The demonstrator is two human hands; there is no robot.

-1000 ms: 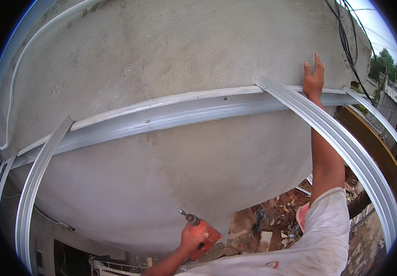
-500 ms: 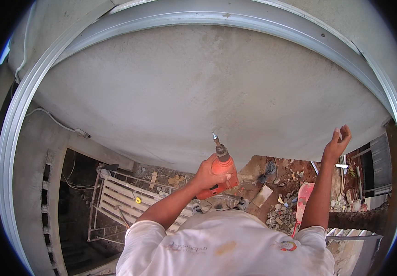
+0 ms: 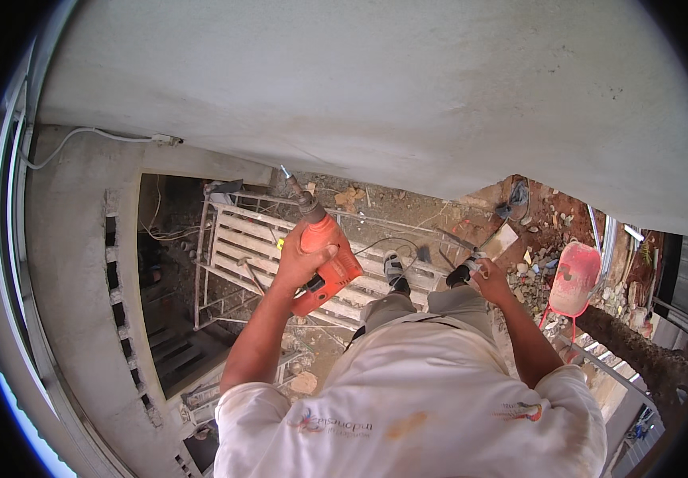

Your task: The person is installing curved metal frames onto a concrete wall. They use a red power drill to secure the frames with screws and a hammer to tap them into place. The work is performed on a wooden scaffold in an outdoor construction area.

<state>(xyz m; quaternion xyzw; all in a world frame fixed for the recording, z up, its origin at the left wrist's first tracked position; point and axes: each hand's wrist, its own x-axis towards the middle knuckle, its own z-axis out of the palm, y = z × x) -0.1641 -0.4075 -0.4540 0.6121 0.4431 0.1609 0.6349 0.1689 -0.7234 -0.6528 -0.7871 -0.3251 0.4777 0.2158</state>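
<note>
My left hand (image 3: 302, 261) is closed round the body and grip of an orange power drill (image 3: 333, 253). The drill tilts up and to the left; a short metal bit (image 3: 286, 171) sticks out of its dark chuck (image 3: 309, 205). The bit's tip is apart from the grey wall. Low beside my right thigh, my right hand (image 3: 491, 280) has its fingers curled in, close to my shoe (image 3: 460, 273). Thin dark bars show just past its fingers; I cannot tell whether it holds them.
I stand on a slatted scaffold platform (image 3: 260, 248) in front of a plastered wall (image 3: 376, 88). A hammer (image 3: 250, 275) lies on the slats. Below right are rubble (image 3: 537, 267) and a red wheelbarrow (image 3: 577, 279). A white cable (image 3: 93, 131) runs along the left wall.
My view has tipped downward. The drill has swung left, away from the wall. My right hand has dropped from beside the wall to near my thigh, and its fingers have curled.
</note>
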